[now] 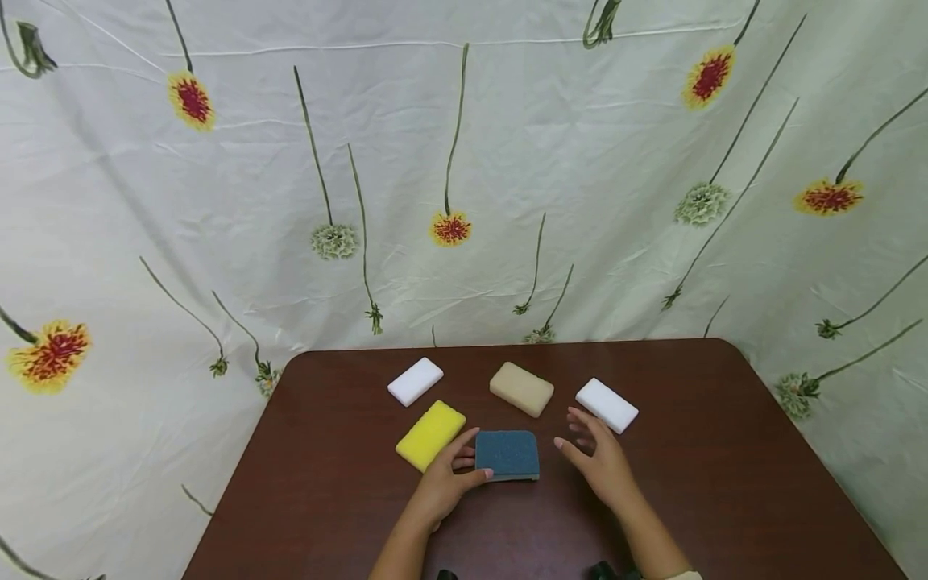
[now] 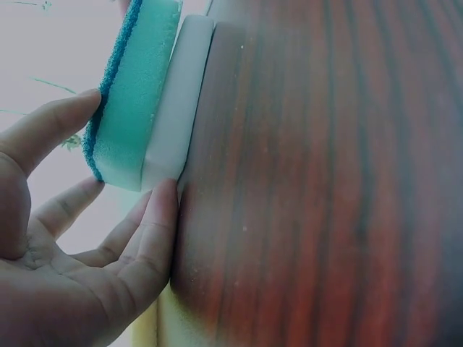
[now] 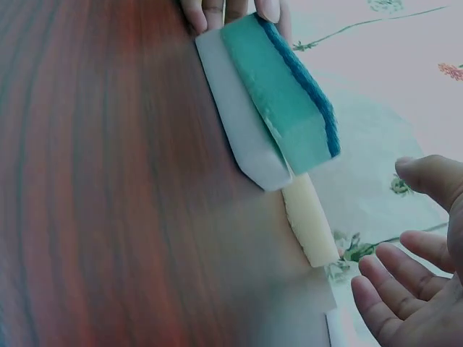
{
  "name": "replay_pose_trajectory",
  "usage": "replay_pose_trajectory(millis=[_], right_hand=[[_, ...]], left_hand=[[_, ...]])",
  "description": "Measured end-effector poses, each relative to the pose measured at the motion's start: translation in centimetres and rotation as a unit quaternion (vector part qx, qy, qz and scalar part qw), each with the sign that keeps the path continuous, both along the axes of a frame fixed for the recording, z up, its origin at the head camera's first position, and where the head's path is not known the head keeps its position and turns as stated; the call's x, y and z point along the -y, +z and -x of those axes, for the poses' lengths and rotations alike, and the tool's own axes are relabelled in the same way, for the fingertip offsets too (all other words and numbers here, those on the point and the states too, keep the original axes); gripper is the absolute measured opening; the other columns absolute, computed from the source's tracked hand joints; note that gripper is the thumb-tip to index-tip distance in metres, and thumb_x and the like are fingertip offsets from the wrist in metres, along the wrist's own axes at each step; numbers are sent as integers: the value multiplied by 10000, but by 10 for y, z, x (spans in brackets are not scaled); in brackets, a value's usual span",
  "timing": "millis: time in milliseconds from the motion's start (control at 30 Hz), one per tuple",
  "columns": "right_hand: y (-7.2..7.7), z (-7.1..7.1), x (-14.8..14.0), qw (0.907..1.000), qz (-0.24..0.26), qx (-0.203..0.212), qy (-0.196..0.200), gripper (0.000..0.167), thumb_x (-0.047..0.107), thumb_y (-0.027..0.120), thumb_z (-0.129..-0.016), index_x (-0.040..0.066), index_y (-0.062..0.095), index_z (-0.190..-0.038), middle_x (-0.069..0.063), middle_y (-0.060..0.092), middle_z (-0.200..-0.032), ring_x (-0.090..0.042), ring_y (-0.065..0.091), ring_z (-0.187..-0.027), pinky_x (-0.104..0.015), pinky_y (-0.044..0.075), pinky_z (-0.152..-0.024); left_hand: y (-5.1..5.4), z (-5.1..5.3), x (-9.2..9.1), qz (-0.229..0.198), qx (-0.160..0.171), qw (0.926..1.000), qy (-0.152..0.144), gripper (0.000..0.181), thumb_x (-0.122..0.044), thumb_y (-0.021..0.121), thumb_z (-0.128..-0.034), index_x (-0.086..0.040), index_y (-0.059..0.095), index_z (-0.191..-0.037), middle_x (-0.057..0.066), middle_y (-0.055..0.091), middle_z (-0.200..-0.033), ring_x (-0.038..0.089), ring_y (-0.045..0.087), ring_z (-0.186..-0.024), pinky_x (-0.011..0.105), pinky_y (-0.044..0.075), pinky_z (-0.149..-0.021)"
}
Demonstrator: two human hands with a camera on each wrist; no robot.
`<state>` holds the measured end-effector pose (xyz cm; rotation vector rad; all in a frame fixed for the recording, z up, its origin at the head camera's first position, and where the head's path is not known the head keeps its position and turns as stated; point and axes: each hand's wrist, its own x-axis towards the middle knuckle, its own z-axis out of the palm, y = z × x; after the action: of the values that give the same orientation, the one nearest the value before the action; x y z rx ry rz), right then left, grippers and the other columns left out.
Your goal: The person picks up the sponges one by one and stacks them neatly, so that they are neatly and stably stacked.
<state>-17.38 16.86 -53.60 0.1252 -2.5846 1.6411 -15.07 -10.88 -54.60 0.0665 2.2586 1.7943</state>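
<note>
A green sponge [image 2: 135, 101] with a blue scouring pad [image 1: 507, 453] lies on a white sponge [image 2: 181, 97] near the table's middle. My left hand [image 1: 444, 483] grips the left end of this pair: the thumb lies against the scouring pad, and fingertips touch the ends of both sponges. On the other side, my right hand [image 1: 602, 467] hovers apart from the stack, fingers spread and loosely bent, holding nothing. Its fingertips are close to a white sponge block [image 1: 607, 405]. A yellow sponge [image 1: 431, 435] lies just beyond my left hand, partly covered by it.
Farther back on the dark brown table [image 1: 326, 483] lie another white block [image 1: 416, 382] and a beige sponge [image 1: 522, 389]. A pale flower-printed cloth [image 1: 406, 177] hangs behind the table and along its sides.
</note>
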Motion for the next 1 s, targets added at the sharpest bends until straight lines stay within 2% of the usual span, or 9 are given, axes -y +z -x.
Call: replay_pose_trajectory(millis=[267,633,900,1000], right_hand=[[2,7,-13,9993,-132,-105,-324,620,239,765,-916,34,519,-1447,-146,569,-1388,-301,578,-1272,-394,500,-1029],[7,12,-34,9973,-194,31,-703,618,249,742,-935,54,493,-1466,-157,544,-1417,-343,562,-1304,-487,471,-1059],[6,16,-48,9943,-323,39,-1019,619,204,730,-938,49,478,-1482,-168,505,-1421,-350,566,-1276,-416,476,-1042],[7,17,-52,9936,-326,64,-1078,625,199,717,-948,42,458,-1495,-187,482,-1439,-352,543,-1283,-443,449,-1064]], left_hand=[[2,0,0,76,58,10000,1,785,-282,793,-883,-202,403,-1559,180,506,-1369,325,537,-1245,469,518,-946],[0,0,1,71,84,9999,-7,779,-279,784,-891,-212,395,-1563,173,516,-1365,336,539,-1249,495,516,-939],[0,0,1,69,110,9999,-2,777,-273,787,-889,-213,400,-1560,166,523,-1358,337,540,-1249,503,513,-946],[1,0,1,70,92,9999,-5,778,-274,787,-890,-211,398,-1561,166,522,-1360,340,539,-1250,506,512,-946]])
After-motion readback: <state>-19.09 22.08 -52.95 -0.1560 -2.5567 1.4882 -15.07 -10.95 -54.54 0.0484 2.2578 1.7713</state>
